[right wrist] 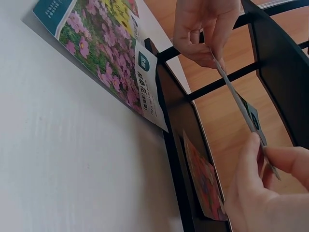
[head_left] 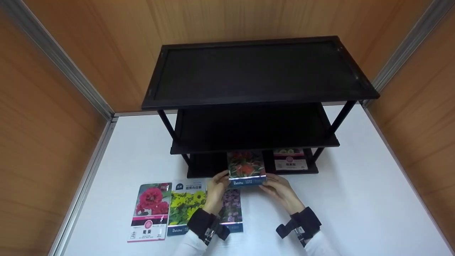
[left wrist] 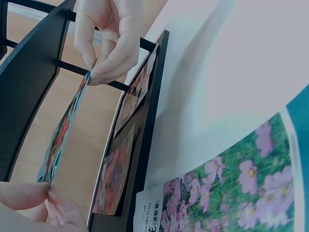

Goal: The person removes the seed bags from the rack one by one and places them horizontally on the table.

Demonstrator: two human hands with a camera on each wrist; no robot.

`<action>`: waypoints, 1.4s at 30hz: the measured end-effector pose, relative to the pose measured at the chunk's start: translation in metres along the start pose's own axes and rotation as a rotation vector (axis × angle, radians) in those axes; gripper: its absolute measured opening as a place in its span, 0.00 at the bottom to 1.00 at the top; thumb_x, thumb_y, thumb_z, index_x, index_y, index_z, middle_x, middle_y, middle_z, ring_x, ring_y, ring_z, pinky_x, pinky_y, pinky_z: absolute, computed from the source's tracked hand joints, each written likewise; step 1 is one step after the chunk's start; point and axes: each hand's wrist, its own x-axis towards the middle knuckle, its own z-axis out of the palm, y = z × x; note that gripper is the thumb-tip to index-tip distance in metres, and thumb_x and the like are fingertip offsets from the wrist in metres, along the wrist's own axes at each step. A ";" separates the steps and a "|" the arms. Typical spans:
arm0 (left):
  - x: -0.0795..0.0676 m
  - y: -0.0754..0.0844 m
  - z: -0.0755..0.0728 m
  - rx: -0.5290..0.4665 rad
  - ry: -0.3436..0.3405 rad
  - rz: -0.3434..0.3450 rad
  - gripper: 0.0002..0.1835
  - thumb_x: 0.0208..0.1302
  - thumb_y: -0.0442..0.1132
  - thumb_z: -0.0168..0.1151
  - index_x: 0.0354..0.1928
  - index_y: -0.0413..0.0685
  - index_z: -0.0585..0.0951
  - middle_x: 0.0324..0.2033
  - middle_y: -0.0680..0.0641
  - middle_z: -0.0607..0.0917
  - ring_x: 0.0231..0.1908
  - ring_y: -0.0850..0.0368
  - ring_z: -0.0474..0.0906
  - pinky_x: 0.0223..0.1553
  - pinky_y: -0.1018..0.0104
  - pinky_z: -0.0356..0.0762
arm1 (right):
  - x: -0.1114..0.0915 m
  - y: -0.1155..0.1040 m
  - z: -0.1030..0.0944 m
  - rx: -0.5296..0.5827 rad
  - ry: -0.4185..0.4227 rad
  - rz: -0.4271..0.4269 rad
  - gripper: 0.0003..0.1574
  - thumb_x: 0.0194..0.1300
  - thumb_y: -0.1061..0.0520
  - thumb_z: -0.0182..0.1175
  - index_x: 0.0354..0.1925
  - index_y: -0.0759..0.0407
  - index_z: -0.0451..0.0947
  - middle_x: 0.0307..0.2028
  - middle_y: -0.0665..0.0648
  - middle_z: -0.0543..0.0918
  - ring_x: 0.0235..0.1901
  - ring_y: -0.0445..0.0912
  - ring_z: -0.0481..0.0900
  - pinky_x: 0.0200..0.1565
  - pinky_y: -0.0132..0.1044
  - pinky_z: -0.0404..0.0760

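A seed packet with red flowers and a blue lower band [head_left: 246, 169] is held up at the front of the rack's bottom shelf. My left hand [head_left: 215, 192] pinches its left edge, while my right hand [head_left: 282, 192] pinches the right edge. Seen nearly edge-on in the left wrist view, the packet [left wrist: 67, 128] stretches between both hands above the shelf. On the bottom shelf lie a packet with a pink-and-white label [head_left: 290, 161] at the right and another flower packet [left wrist: 116, 176], which the held one hides in the head view.
The black three-tier rack [head_left: 259, 74] stands against the wooden back wall. Left of centre on the white table lie a pink-flower packet [head_left: 149, 213], a yellow-flower packet [head_left: 183, 206] and a purple-flower packet [head_left: 233, 209], partly behind my left hand. The middle shelf [head_left: 252, 128] overhangs my hands' work.
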 end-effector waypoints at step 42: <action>-0.031 -0.018 0.011 -0.019 -0.009 -0.013 0.19 0.53 0.23 0.50 0.50 0.27 0.71 0.34 0.41 0.77 0.33 0.59 0.73 0.37 0.65 0.74 | -0.037 0.011 -0.018 0.039 0.021 0.094 0.33 0.58 0.71 0.49 0.57 0.82 0.48 0.38 0.59 0.71 0.35 0.42 0.76 0.47 0.34 0.73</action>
